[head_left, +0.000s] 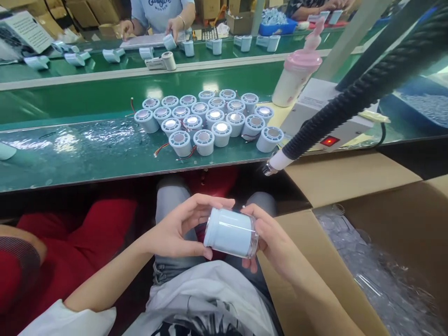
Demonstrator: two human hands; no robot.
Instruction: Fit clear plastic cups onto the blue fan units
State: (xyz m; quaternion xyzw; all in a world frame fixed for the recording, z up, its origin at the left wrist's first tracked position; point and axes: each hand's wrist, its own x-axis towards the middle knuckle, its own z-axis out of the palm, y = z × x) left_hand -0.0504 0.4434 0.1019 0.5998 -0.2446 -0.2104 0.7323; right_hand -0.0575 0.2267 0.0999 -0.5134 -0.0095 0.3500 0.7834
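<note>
Over my lap, a light blue cylindrical housing (231,232) lies sideways inside a clear plastic cup (255,240). My left hand (189,224) curves around the housing's left end, thumb below and fingers above. My right hand (271,233) grips the closed right end of the clear cup. On the bench edge ahead stand several similar blue housings (204,142) with round silver tops, some trailing thin red and black wires (161,149).
A cardboard box (339,261) of clear plastic cups (378,270) is at my right. A black flexible hose (325,116) hangs above it, beside a grey box with a red-lit switch (329,141). A pink-lidded bottle (296,77) stands behind. Co-workers sit across the green belt (105,74).
</note>
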